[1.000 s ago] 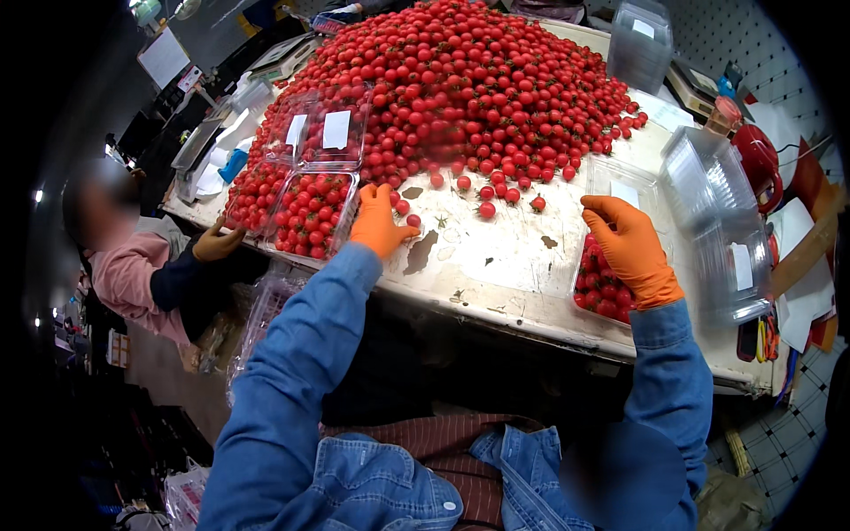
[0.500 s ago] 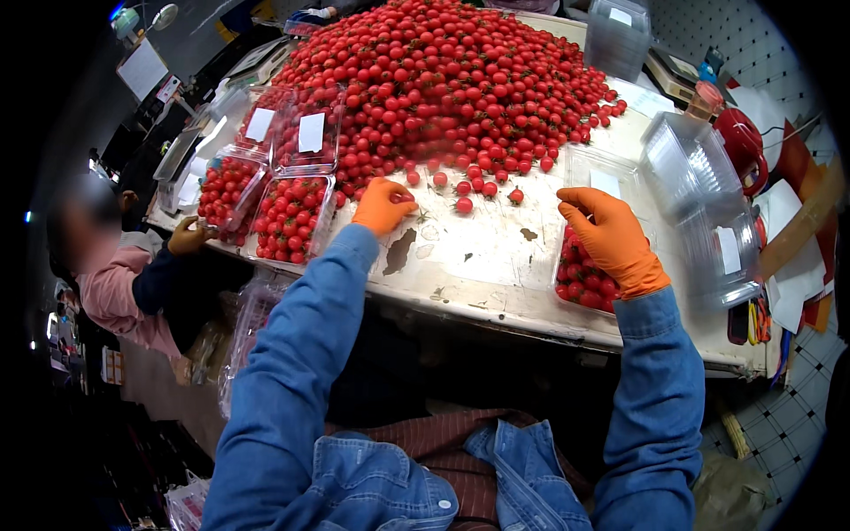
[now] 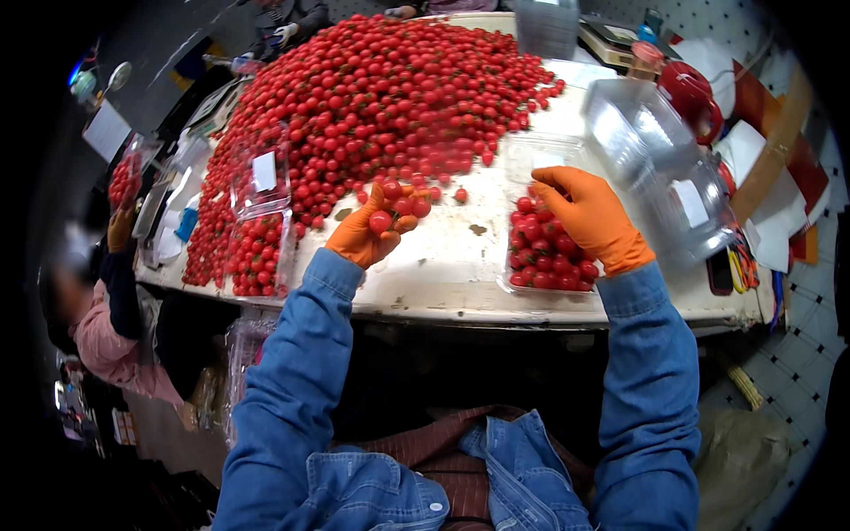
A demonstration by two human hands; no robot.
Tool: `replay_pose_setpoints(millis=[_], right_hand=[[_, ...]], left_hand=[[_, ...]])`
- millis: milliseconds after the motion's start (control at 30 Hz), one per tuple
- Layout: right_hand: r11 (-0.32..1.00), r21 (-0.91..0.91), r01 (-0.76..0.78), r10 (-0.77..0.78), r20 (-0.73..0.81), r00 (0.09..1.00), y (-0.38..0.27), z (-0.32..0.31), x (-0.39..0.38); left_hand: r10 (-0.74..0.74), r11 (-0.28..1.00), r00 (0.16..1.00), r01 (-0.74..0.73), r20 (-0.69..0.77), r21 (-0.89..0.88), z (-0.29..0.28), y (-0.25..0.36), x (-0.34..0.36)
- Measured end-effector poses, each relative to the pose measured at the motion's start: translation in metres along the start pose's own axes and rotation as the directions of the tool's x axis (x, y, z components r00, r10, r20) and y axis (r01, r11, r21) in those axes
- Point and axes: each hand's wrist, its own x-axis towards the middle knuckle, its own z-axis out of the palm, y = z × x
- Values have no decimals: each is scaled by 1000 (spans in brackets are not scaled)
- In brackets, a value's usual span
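Note:
Several red cherry tomatoes (image 3: 403, 206) lie in the cupped fingers of my left hand (image 3: 359, 237), which wears an orange glove. It hovers over the near edge of a big heap of cherry tomatoes (image 3: 381, 106). My right hand (image 3: 595, 223), gloved in orange too, is above a clear plastic box of cherry tomatoes (image 3: 553, 261). Its fingers are bent and drawn together; whether anything is in them is hidden. The box's clear lid (image 3: 529, 152) is folded back behind it. A few loose tomatoes rest on the white table (image 3: 425, 279).
Stacked clear plastic boxes (image 3: 642, 128) stand at the right, beside a red kettle (image 3: 686, 93). Another stack (image 3: 546, 31) stands at the back. A filled box (image 3: 258, 252) with a raised lid sits left. At far left a person in pink (image 3: 111, 341) holds up a filled box (image 3: 126, 181).
My left hand has turned palm up and now holds several tomatoes. My right hand stays over its box. The person at left has lifted a filled box. The whole view has shifted.

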Motion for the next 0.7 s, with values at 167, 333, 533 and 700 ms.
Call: replay_pose_setpoints(millis=[167,333,533,700], right_hand=[[997,-79,-21,9,-143,990,29,-25,0],[985,-87,-151,130,-211,969,50,-51,-6],[981,-150,-127,99,-180,979,53,-51,-9],[987,-110,-118,100,-154,983,54,-48,-8]], left_hand=[[-62,958,998,57,7,282,45,-35,22],[200,473,980,-80,-19,877,112,-89,58],[170,-414,860,-381,482,827,105,-153,101],[-68,-412,905,-408,419,815,130,-145,112]])
